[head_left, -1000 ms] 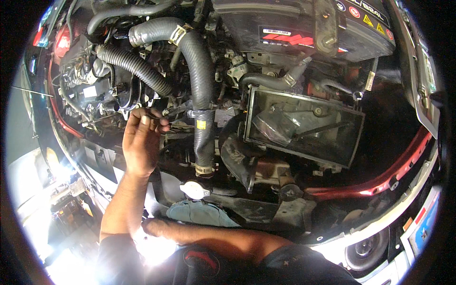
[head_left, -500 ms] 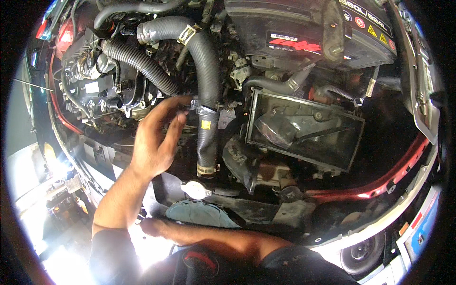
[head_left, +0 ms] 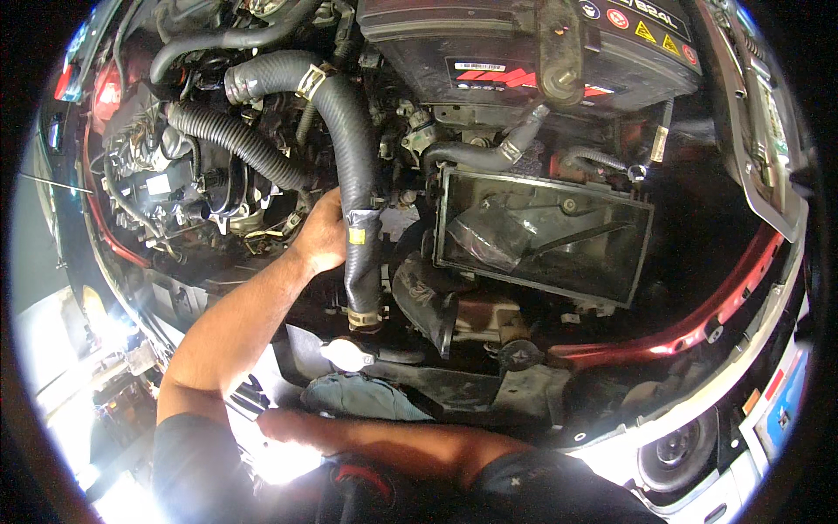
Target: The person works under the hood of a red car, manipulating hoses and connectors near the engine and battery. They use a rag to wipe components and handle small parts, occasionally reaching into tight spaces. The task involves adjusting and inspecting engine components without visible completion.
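reaches with the left hand (head_left: 323, 236) in behind the thick black hose (head_left: 356, 162), left of the open black box (head_left: 602, 262); cannot tell, with fingers hidden, whether wide or gripping. has the right hand (head_left: 279, 426) at near left; cannot tell finger spread there either.

At the left side of the large hose (head_left: 356, 166) is the left hand (head_left: 327, 230); farther left of the hose lies the engine (head_left: 185, 176). Right of the hose sit the box (head_left: 598, 255) and, farther behind, the battery (head_left: 497, 48). Before the hose come the cap (head_left: 346, 355), then the cloth (head_left: 367, 396), and, leftward, the right hand (head_left: 281, 425).
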`<act>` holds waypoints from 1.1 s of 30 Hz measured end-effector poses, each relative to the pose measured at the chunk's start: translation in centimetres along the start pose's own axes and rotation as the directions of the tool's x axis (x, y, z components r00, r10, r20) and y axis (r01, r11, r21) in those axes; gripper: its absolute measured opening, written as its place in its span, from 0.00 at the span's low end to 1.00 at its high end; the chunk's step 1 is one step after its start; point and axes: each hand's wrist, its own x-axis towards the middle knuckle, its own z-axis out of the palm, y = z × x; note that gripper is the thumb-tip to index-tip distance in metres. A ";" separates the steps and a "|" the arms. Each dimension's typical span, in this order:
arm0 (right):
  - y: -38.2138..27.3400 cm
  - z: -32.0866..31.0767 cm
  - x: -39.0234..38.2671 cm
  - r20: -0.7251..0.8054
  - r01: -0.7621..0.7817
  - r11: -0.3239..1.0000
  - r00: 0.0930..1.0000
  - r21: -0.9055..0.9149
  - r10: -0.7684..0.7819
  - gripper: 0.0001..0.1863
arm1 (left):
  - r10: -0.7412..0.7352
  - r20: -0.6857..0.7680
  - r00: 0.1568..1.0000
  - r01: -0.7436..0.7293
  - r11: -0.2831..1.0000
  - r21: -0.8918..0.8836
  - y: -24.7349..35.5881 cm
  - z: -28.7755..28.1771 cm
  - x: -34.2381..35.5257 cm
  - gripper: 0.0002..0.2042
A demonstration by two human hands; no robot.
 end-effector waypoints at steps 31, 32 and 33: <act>-1.5 -10.2 -4.2 0.135 -0.296 0.766 0.954 0.571 0.269 0.18 | 0.500 -0.009 0.866 -0.091 0.176 0.980 8.1 -2.7 -23.6 0.10; -1.6 -11.9 -3.8 0.425 -0.532 0.420 0.844 0.735 0.326 0.19 | 0.517 -0.024 0.856 -0.112 0.229 0.967 8.5 -2.0 -25.5 0.10; -2.3 -13.5 -4.0 0.329 -0.434 0.324 0.884 0.841 0.331 0.17 | 0.534 -0.020 0.845 -0.154 0.280 0.948 8.6 -1.2 -27.5 0.09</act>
